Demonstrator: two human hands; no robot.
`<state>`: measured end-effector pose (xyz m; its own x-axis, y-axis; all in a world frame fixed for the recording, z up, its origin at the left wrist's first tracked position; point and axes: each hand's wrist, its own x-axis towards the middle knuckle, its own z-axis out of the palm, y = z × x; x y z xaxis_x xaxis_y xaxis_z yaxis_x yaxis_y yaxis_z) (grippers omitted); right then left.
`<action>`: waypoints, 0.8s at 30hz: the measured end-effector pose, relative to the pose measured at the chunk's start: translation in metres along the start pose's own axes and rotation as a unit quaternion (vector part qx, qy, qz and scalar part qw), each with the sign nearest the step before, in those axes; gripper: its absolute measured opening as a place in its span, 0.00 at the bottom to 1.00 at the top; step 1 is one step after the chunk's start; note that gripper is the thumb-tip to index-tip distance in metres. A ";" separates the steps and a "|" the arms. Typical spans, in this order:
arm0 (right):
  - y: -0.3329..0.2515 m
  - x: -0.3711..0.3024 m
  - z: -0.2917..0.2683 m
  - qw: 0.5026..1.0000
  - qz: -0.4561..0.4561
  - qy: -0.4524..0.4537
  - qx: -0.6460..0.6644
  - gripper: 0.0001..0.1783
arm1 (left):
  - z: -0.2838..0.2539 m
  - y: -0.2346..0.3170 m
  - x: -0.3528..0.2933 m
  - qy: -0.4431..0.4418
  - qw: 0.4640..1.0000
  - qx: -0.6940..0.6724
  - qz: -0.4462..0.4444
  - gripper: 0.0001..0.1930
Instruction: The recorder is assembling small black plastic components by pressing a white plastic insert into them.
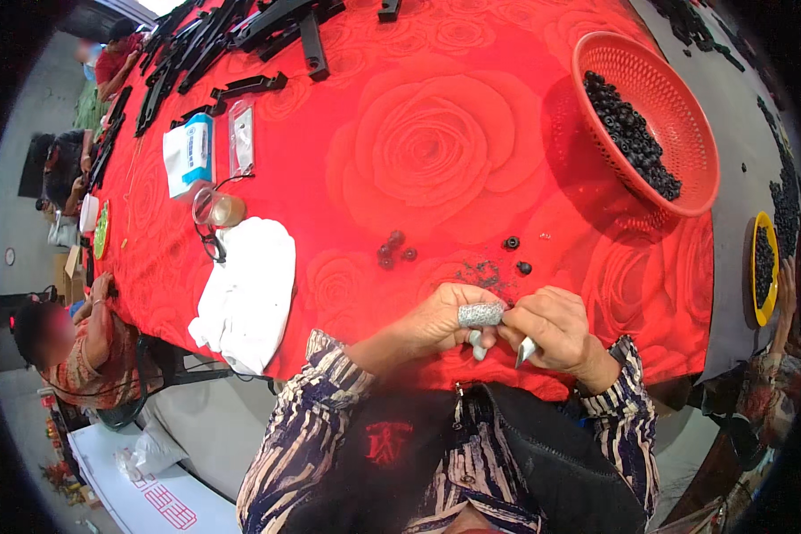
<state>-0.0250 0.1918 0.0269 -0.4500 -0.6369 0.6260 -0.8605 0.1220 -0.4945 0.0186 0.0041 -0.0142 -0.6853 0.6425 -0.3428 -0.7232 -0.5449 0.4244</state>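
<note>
My left hand and my right hand meet at the near edge of the red tablecloth, both closed. A grey speckled wrap covers one finger of the left hand, with paler wrapping on another fingertip. Between the fingertips a small black part is pinched, mostly hidden. From under the right hand sticks a pale, pointed, blade-like tool. Black shavings lie just beyond the hands. Close by sit two small round black parts, one a black ring-shaped piece, the other a black knob.
Many black parts fill a red basket at the far right. On the left lie a white cloth, a glass jar, a tissue pack and long black bars. A yellow tray stands right; other people sit around.
</note>
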 end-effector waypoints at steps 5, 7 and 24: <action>0.000 0.004 -0.004 0.998 -0.031 -0.053 -0.026 0.16 | -0.007 -0.004 -0.002 -0.002 0.999 -0.030 0.018 0.13; 0.000 0.005 -0.005 0.999 -0.002 -0.039 0.007 0.16 | -0.009 -0.004 0.000 -0.018 0.999 -0.039 0.013 0.14; 0.009 -0.002 -0.003 0.994 0.062 -0.060 0.064 0.17 | 0.001 0.008 -0.004 0.007 0.997 0.082 -0.013 0.16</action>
<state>-0.0328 0.1969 0.0229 -0.5132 -0.7099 0.4824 -0.7590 0.1129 -0.6412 0.0151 -0.0023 -0.0086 -0.6687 0.6474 -0.3657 -0.7174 -0.4323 0.5464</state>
